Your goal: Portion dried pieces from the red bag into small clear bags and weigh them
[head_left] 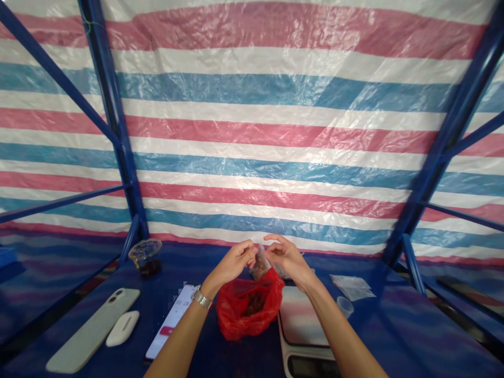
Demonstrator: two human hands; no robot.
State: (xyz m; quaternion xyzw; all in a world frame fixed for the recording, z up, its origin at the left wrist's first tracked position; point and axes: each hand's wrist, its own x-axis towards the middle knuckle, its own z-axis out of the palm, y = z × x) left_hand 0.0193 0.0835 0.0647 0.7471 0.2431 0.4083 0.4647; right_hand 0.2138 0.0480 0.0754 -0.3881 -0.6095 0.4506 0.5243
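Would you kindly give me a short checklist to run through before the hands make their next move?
1. Small clear bag held: ok, between the left hand and right hand.
2. Small clear bag's closure: cannot tell, fingers cover its top.
3. Red bag open: ok, dark contents show inside.
4. Scale fully visible: not ok, the right forearm covers part.
5. Display reading: cannot tell.
6. Flat clear bags on the table: ok.

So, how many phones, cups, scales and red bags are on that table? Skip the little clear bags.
Phones: 2 (face-down phone, lit phone)
Cups: 2 (lidded cup, small clear cup)
Scale: 1
Red bag: 1
Total: 6
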